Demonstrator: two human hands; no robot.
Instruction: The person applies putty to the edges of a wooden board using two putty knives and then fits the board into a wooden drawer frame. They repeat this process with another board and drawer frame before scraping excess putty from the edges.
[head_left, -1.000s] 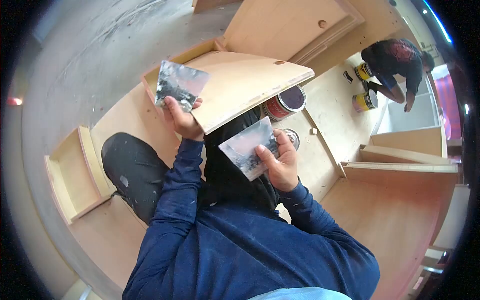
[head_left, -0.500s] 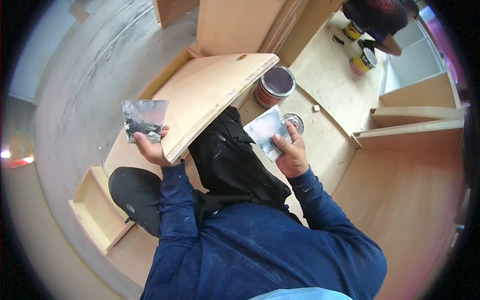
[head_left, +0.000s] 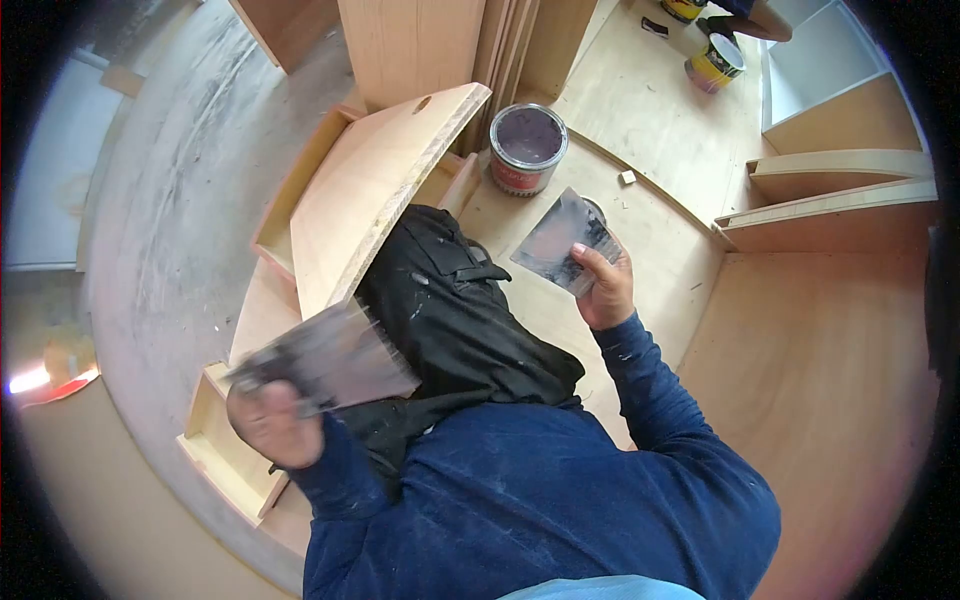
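My left hand grips a wide metal scraper, blurred with motion, low at the left beside my knee. My right hand holds a second metal scraper, its blade smeared with grey filler, above the plywood floor. A wooden drawer panel leans over my black trouser leg, its raw edge facing me. An open red tin of grey-purple filler stands just beyond the panel and the right scraper.
Wooden drawer boxes lie at my left on the plywood floor. Upright boards stand behind the panel. Cabinet parts are at the right. Another person's hand and a yellow tin show at the top right.
My left hand has dropped with its scraper from beside the panel's edge down to my knee, moving fast. The right hand has stayed near the tin. The view has tilted.
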